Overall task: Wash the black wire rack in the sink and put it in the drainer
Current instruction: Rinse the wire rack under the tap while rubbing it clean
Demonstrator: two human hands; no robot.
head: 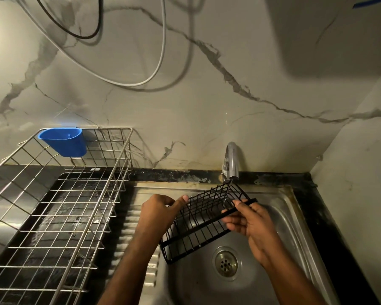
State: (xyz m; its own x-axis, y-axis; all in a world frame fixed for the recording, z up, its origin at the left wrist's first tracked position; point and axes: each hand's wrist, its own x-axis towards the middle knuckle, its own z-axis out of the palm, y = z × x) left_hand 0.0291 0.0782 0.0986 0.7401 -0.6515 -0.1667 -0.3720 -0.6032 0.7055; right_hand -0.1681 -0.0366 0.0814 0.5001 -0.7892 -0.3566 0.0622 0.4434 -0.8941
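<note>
Head view: black wire rack (204,221) gripped by both hands, left hand (157,209) and right hand (248,219), above stainless steel sink (279,208), far end under chrome tap (231,160). Rotate slowly, rinse every wire, then transfer to silver wire drainer (59,216).

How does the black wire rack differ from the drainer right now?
The black wire rack is black and smaller; the drainer is silvery and larger. The rack is held tilted over the sink by the left hand and right hand; the drainer sits on the counter. Both are wire grids.
</note>
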